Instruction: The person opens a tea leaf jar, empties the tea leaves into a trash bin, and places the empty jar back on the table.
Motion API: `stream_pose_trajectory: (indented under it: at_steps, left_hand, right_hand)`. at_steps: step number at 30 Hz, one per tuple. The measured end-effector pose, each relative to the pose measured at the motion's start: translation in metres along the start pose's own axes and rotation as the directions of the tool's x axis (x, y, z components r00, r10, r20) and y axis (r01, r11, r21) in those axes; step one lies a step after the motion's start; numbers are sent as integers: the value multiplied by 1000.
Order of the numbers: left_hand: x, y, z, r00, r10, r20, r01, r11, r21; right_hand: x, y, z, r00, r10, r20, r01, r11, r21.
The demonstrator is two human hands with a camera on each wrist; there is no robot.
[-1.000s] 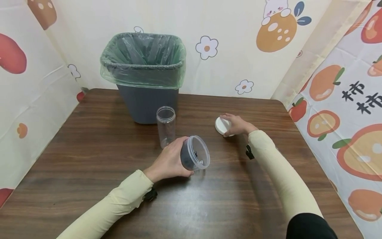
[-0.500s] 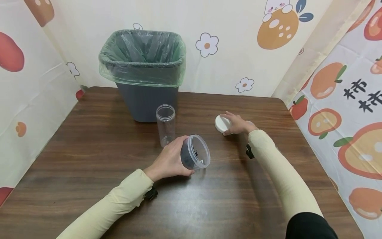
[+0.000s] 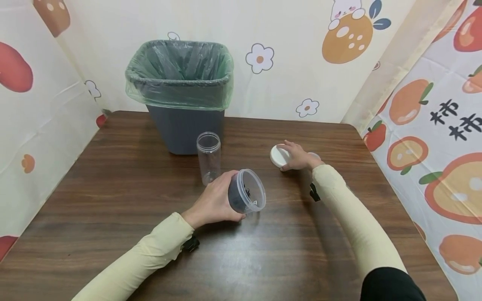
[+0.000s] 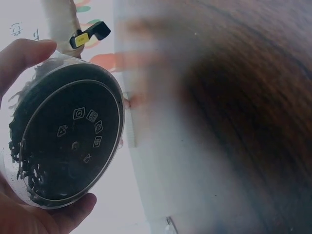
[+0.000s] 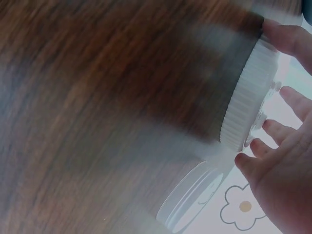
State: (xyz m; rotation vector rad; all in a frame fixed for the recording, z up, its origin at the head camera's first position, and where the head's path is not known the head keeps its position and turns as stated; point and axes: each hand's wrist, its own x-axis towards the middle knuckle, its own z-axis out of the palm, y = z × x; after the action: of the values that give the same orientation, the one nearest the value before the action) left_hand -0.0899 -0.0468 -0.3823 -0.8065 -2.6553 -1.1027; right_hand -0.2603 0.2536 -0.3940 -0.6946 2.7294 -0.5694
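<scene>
The clear tub (image 3: 255, 187) is in the person's left hand (image 3: 216, 201), held tilted over the middle of the counter (image 3: 241, 263) with its mouth turned to the right; the fingers and thumb are clamped round its sides. The left wrist view shows the tub's round base, with small marks on it and a dark filling (image 4: 58, 146) behind it, while a few dark bits show inside the mouth in the head view. Off to the right and well apart from the tub, the right hand (image 3: 299, 159) spans a white lid (image 3: 277, 155) lying flat on the counter, thumb and fingers gripping its edge; the right wrist view shows the lid's ribbed side. Near it, partly hidden behind that hand, lies a second lid (image 5: 187, 200), pale and round. A clear jar (image 3: 208, 161) stands upright just beyond the left hand; whether the two touch is hard to tell. Behind the jar is a dark grey bin (image 3: 188, 129), with a green bag (image 3: 180, 94) folded over its rim. Both arms wear pale yellow sleeves (image 3: 150, 246), with a black strap at each wrist. Cloth (image 3: 286, 79) printed with fruit and flowers surrounds the counter's back and sides.
</scene>
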Motion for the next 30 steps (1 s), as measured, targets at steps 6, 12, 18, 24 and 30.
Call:
stream_pose_trajectory:
  at_steps: [6, 12, 18, 24, 30]
  left_hand:
    - [0, 1, -2, 1000, -11, -2, 11, 1000, -3]
    - [1, 6, -9, 1000, -1, -8, 1, 1000, -16]
    - [3, 12, -21, 1000, -17, -8, 17, 1000, -25]
    - [9, 22, -43, 999, 5, -38, -7, 998, -59]
    - [22, 41, -74, 999, 20, -49, -23, 998, -60]
  right_hand:
    - [-1, 1, 2, 1000, -9, -6, 9, 1000, -2]
    - [-3, -4, 3, 999, -29, -12, 29, 1000, 0]
    - [-1, -12, -1, 998, -62, -30, 62, 998, 11]
    - [1, -34, -19, 996, -67, -54, 73, 992, 106]
    - [5, -65, -41, 991, -8, -131, 44, 959, 279]
